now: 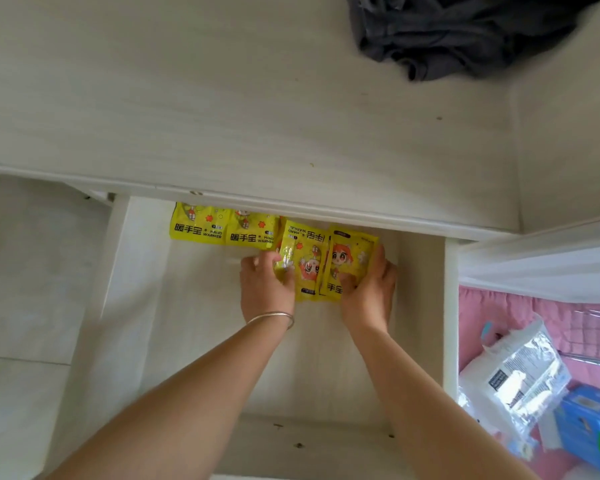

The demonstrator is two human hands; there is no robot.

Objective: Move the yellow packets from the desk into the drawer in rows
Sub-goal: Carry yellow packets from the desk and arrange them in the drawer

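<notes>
1. The open white wooden drawer (pixel 146 306) fills the centre of the frame, pulled out from under the pale wood-grain tabletop (pixel 222 98). 4 glossy yellow foil packets lie along its back edge, in the upper middle of the frame.
2. The 2 left yellow packets (pixel 222 230) lie flat, side by side and half tucked under the tabletop edge, which looks like the start of a row.
3. The left hand (pixel 264 289), with a thin silver bangle (pixel 274 317) on its wrist, has its fingers curled onto the third packet (pixel 303 261), pinching its crinkled lower left edge.
4. The right hand (pixel 368 289) grips the fourth packet (pixel 352 251), thumb on its face and fingers round its right edge. Both seem to be held so as to be squared up beside the row.
5. No packets show on the tabletop; a crumpled dark grey cloth (pixel 465 32) lies on it at upper right.
6. At lower right, clear plastic bags (pixel 520 375) and a blue box (pixel 589 427) rest on pink fabric (pixel 492 306).
</notes>
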